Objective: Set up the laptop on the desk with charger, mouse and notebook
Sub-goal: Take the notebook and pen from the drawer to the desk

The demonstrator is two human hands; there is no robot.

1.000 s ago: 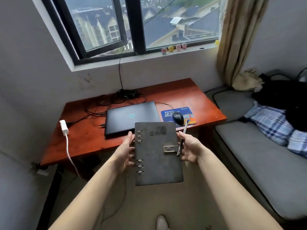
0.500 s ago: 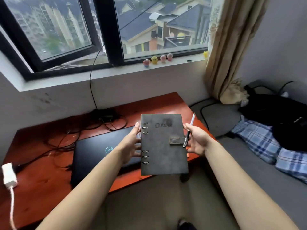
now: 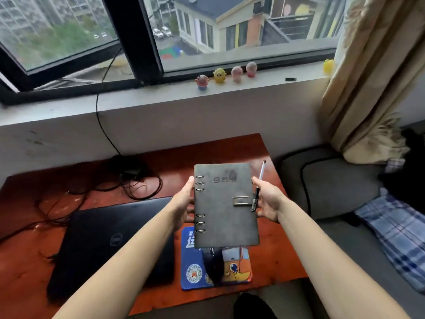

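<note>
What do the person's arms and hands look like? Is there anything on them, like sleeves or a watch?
Both arms are bare from the bottom edge of the picture up to the wrists, with no sleeves in view. The left hand and the right hand wear no gloves, and no watch, bracelet or ring shows on the parts in view. The fingers are bare too.

You are holding the notebook (image 3: 224, 204) above the desk (image 3: 264, 256), your left hand (image 3: 184, 201) at its ringed edge and your right hand (image 3: 268, 199) at the opposite edge, where a pen (image 3: 258, 185) is sitting against the cover. Below it, the mouse (image 3: 212, 263) is resting on the mouse pad (image 3: 192, 268). The closed laptop (image 3: 103, 245) is lying just left of the pad. Cables (image 3: 135, 183) are lying behind the laptop, near the wall. Figurines (image 3: 219, 75) are standing on the windowsill (image 3: 161, 94) beyond the desk.
</note>
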